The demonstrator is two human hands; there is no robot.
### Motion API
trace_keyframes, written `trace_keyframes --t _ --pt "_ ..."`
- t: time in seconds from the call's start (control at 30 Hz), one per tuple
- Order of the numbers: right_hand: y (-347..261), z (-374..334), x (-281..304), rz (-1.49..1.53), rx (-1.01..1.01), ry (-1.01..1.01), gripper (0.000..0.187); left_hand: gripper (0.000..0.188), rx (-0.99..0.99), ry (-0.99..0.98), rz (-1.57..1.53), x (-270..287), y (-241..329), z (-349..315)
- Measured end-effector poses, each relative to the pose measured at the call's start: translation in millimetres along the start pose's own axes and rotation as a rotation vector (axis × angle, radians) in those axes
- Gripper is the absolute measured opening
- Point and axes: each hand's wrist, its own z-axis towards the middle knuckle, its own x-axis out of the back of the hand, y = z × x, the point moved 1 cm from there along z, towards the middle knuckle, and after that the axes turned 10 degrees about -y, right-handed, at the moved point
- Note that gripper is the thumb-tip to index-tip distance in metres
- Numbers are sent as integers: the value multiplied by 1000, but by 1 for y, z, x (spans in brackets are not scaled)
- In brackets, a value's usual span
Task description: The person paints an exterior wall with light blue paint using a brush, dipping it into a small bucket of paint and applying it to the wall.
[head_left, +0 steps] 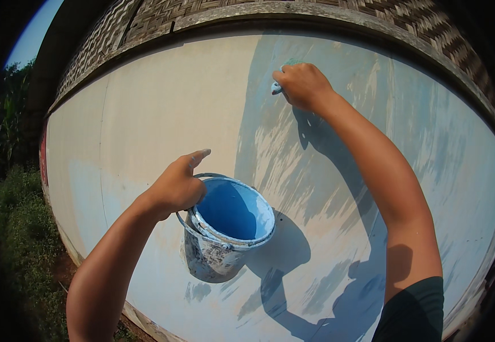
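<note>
Holds paint-smeared bucket (216,259) by the rim, just below curled left hand (182,185), with index finger (200,155) (paint-tipped) stretched out. Grips brush (276,88) in closed right hand (304,85), up against part-painted wall (173,102) behind both hands.

The left arm (108,256) comes in from the lower left, bent at the elbow, its forearm slanting up and to the right. The left hand (176,185) shows its back; 1 digit (201,155) points up and right, its tip smeared pale, while the other fingers curl inward. The right arm (381,171) rises from the lower right, elbow bent, reaching higher and angling leftward. The right hand (307,85) is clenched, knuckles upward.
</note>
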Motion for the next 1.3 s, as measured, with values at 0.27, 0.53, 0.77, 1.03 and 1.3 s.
trace_keyframes --t 0.27,0.53,0.77,1.03,1.3 --pt "-167 -97 10 701 212 -377 18 88 -14 156 -87 9 -17 -48" --pt "-61 -55 27 606 -137 -87 20 67 -71 169 -10 6 -39 -72" --pt "-139 -112 -47 72 428 130 16 53 67 190 -232 -2 -36 -88" --pt "-162 -99 27 771 138 -489 27 46 49 308 -135 8 -32 -97" --pt "-15 4 24 216 -209 267 35 48 -16 269 -110 23 -10 -83"
